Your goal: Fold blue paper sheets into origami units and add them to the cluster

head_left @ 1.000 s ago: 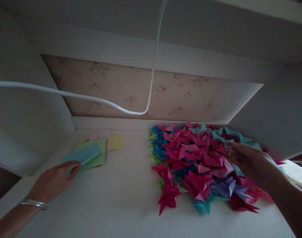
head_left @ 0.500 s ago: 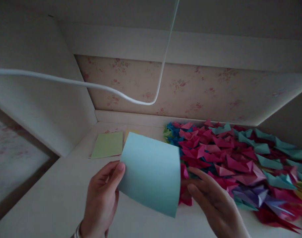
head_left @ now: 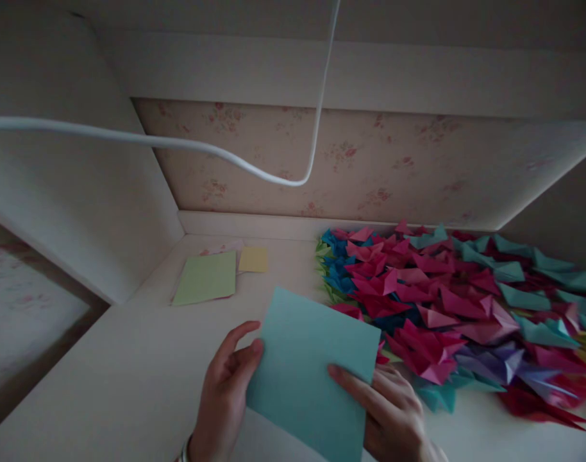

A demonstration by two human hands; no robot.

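A light blue square sheet of paper [head_left: 312, 372] is held over the white desk [head_left: 129, 385] between both hands. My left hand [head_left: 226, 391] pinches its left edge, thumb on top. The fingers of my right hand [head_left: 389, 410] grip its right edge, one finger lying across the sheet. To the right of the sheet spreads a pile of folded paper shapes [head_left: 442, 308] in pink, red, teal, blue and purple.
A green sheet [head_left: 206, 277] lies on a small stack at the back left, with a yellow square [head_left: 253, 259] beside it. A white cable [head_left: 226, 160] hangs across the view. A floral back panel [head_left: 370, 160] and white side walls enclose the desk.
My left hand picked the blue sheet off the stack and carried it to the middle. My right hand left the folded pile and took the sheet's right edge; the sheet has since dropped lower.
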